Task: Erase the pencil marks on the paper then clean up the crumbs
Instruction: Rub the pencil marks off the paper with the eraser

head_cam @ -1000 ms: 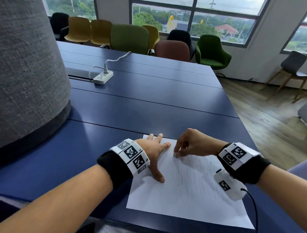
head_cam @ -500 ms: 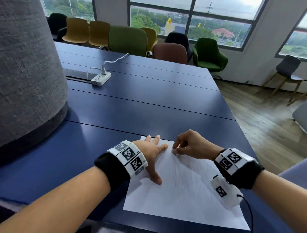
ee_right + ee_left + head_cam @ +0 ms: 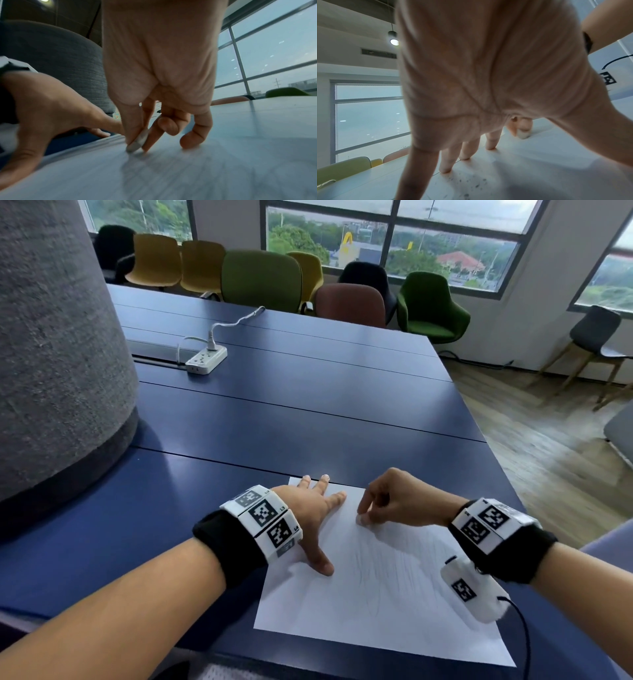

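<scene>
A white sheet of paper (image 3: 376, 604) with faint pencil scribbles lies on the blue table (image 3: 291, 412) near its front edge. My left hand (image 3: 313, 508) lies flat with spread fingers on the sheet's upper left corner, holding it down. My right hand (image 3: 368, 517) pinches a small grey-white eraser (image 3: 138, 142) between thumb and fingers and presses its tip on the paper near the top edge, close to the left fingertips. The same eraser (image 3: 523, 133) shows past the left palm. Dark eraser crumbs (image 3: 471, 182) lie scattered on the sheet under the left hand.
A big grey fabric-covered column (image 3: 58, 354) stands on the table at the left. A white power strip (image 3: 206, 360) with a cable lies at the back. Coloured chairs (image 3: 260, 280) line the far edge. The table's right edge drops to a wooden floor (image 3: 548, 446).
The right hand with the eraser has shifted a little along the top part of the sheet in a rubbing stroke. The left hand has stayed pressed on the paper's corner.
</scene>
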